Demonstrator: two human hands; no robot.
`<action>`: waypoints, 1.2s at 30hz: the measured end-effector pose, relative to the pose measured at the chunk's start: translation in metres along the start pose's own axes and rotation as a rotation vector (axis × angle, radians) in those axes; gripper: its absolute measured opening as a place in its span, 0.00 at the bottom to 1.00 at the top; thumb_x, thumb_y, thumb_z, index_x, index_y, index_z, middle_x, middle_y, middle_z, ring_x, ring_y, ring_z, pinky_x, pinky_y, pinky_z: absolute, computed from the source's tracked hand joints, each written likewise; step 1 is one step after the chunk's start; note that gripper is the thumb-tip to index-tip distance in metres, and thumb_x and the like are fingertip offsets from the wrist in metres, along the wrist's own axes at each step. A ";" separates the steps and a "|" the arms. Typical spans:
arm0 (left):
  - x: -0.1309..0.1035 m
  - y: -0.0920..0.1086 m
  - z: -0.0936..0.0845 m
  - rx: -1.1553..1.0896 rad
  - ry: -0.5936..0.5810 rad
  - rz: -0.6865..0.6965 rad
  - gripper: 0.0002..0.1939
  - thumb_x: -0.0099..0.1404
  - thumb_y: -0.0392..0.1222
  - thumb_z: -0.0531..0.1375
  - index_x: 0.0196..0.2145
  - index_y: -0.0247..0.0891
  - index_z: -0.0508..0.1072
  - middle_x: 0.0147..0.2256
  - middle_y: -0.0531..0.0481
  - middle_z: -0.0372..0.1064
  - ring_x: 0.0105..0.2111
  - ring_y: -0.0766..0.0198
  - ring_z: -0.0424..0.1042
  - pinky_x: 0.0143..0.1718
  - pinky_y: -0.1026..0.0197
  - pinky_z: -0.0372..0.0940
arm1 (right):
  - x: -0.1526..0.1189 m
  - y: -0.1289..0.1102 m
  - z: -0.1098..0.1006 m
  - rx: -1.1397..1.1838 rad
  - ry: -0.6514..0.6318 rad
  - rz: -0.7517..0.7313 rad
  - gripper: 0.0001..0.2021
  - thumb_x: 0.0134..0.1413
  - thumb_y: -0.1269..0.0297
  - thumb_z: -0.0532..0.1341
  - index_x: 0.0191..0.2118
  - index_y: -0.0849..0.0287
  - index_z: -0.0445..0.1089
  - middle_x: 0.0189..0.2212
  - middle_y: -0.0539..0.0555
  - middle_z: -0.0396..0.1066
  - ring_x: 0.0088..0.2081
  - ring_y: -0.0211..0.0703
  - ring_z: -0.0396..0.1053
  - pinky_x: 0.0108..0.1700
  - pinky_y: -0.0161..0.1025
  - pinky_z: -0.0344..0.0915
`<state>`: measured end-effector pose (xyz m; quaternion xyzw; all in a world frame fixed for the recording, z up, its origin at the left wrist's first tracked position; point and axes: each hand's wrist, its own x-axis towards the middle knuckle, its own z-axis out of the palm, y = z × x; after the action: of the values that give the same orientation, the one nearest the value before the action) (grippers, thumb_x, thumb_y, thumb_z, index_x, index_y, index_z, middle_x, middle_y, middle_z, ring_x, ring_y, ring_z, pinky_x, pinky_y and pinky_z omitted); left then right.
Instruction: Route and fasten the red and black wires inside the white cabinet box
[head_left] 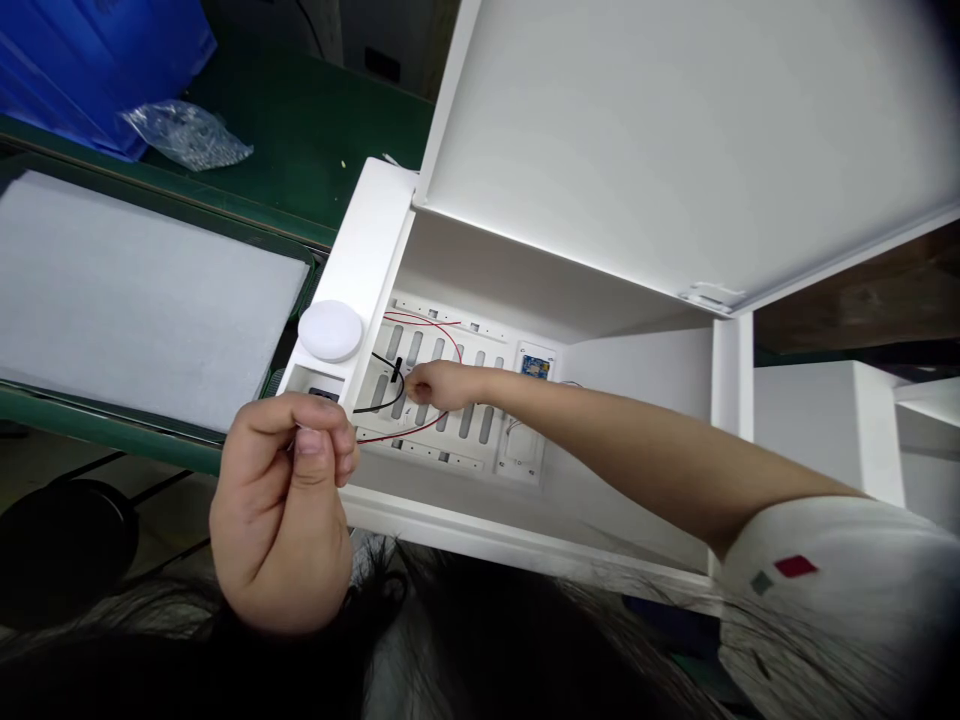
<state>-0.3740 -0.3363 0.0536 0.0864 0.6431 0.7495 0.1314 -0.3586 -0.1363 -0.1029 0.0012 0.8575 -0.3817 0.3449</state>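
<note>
Head view: inside the white cabinet (570, 300), the right hand (439, 385) pinches red and black wires (390, 385) over a slotted panel (442, 400). Left hand (281, 510), clenched, pinches something tiny beside the cabinet; behind it lies a green desk (300, 130).

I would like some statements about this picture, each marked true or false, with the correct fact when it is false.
1. The right hand reaches inside the white cabinet to the slotted panel. True.
2. The left hand rests flat on the grey foam sheet. False: it is raised in front of the cabinet's edge, fingers pinched together on something too small to tell.
3. Red wires and a black wire run over the slotted panel. True.
4. The round white disc lies on the green table. False: it sits on the cabinet's left wall edge.
5. The cabinet door is closed. False: it stands open.
</note>
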 end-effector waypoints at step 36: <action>-0.002 -0.014 -0.001 0.234 -0.041 0.117 0.12 0.66 0.44 0.56 0.26 0.38 0.68 0.21 0.52 0.59 0.20 0.68 0.57 0.20 0.61 0.51 | 0.049 0.006 0.037 -0.058 0.290 0.557 0.25 0.43 0.44 0.67 0.39 0.63 0.74 0.37 0.64 0.75 0.40 0.53 0.73 0.35 0.38 0.67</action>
<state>-0.3710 -0.3362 0.0394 0.1537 0.7174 0.6736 0.0896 -0.3729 -0.1688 -0.1535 0.2804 0.8750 -0.2440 0.3103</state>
